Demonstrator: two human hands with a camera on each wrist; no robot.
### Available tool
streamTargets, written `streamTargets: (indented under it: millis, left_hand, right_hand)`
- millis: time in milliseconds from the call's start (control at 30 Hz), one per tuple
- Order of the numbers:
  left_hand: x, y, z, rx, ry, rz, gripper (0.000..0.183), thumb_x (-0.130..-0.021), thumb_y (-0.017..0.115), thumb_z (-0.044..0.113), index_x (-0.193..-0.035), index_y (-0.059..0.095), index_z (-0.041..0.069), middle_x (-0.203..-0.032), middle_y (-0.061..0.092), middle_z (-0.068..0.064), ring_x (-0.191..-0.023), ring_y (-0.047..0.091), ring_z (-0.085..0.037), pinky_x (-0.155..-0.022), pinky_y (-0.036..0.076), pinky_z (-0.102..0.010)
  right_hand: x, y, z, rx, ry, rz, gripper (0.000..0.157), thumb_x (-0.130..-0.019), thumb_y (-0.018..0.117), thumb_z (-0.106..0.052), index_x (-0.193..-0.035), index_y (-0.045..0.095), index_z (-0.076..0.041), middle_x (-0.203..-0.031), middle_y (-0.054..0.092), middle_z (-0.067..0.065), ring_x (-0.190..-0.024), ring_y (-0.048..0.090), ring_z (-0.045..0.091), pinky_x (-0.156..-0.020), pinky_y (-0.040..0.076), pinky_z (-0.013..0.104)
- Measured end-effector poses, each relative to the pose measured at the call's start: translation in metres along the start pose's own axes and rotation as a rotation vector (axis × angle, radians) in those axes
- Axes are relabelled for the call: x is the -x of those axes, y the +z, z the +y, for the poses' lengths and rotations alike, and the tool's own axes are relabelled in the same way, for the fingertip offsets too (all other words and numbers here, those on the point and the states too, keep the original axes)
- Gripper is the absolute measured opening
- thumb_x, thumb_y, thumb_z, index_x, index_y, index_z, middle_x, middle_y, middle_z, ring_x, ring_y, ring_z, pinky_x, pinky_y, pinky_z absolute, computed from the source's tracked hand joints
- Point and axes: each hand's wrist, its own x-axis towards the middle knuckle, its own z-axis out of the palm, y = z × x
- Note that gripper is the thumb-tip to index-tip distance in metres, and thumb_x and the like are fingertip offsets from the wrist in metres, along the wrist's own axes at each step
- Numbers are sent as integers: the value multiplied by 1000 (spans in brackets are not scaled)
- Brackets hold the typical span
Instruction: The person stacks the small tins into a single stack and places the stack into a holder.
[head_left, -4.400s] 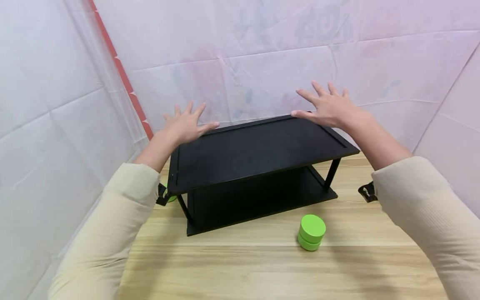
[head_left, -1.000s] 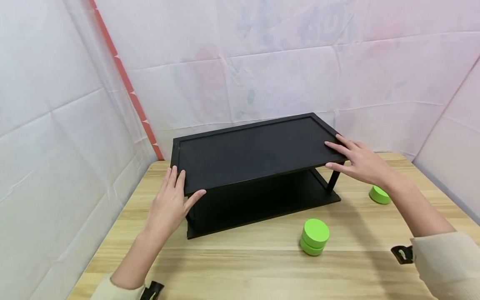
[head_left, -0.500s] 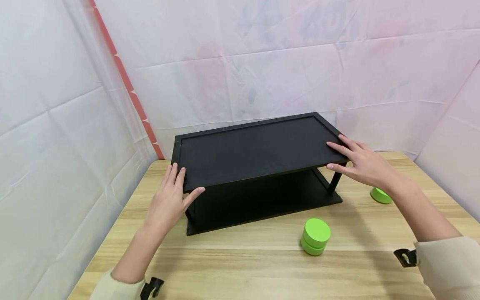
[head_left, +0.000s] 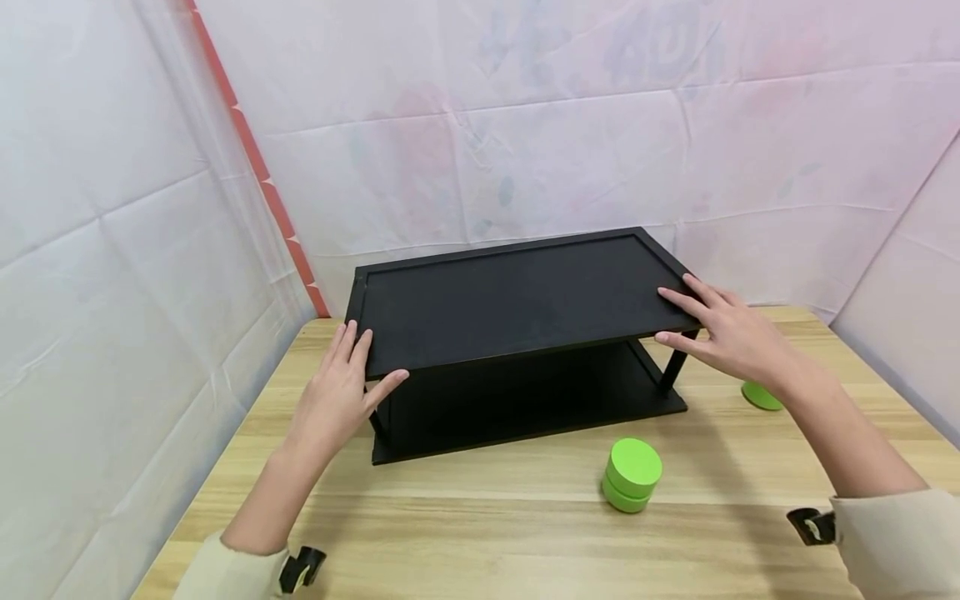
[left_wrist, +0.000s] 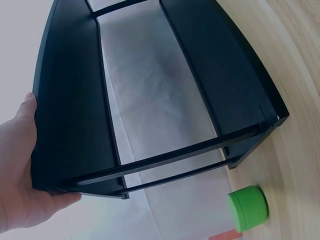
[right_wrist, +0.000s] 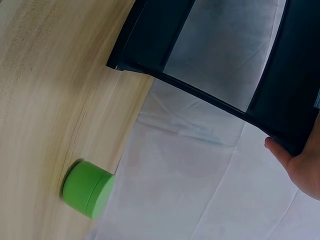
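Observation:
A black two-tier shelf (head_left: 510, 304) stands on the wooden table, its long side facing me at a slight slant. My left hand (head_left: 326, 400) lies at the front left corner of its upper board, fingers straight on the end edge and thumb along the front rim. At the other end, my right hand (head_left: 738, 337) has spread, straight fingers on the upper board, with the thumb by the front edge. The lower board (head_left: 525, 404) holds nothing that shows. Both wrist views show the end bars (left_wrist: 170, 155) joining the two boards.
In front of the shelf stands a green round jar (head_left: 632, 475). Another green jar (right_wrist: 87, 190) is beyond the right end, partly behind my forearm in the head view. A third green jar (left_wrist: 248, 207) stands by the left end. White cloth walls (head_left: 562, 150) enclose the table.
From spread in the air over the shelf, both hands have come down onto its ends. Over the last second the shelf turns slightly, left end away from me and right end nearer.

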Motion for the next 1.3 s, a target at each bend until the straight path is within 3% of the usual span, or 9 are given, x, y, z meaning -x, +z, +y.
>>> streamTargets:
  millis: [767, 1300]
  left_hand:
    - [-11, 1, -9, 44, 20, -36, 84, -87, 48, 58, -139, 30, -6, -146, 18, -25, -136, 8, -32, -106, 17, -49]
    - [-19, 1, -14, 64, 34, -43, 84, -87, 48, 58, -140, 30, -4, -146, 18, -23, -136, 9, -32, -104, 20, -53]
  right_hand:
    - [12, 1, -7, 13, 31, 37, 70, -87, 56, -50, -142, 36, -13, -146, 19, 22, -126, 22, 47, -86, 26, 70]
    - [14, 1, -10, 20, 44, 49, 70, -87, 55, -51, -142, 36, -12, -146, 19, 23, -124, 23, 50, -86, 25, 70]
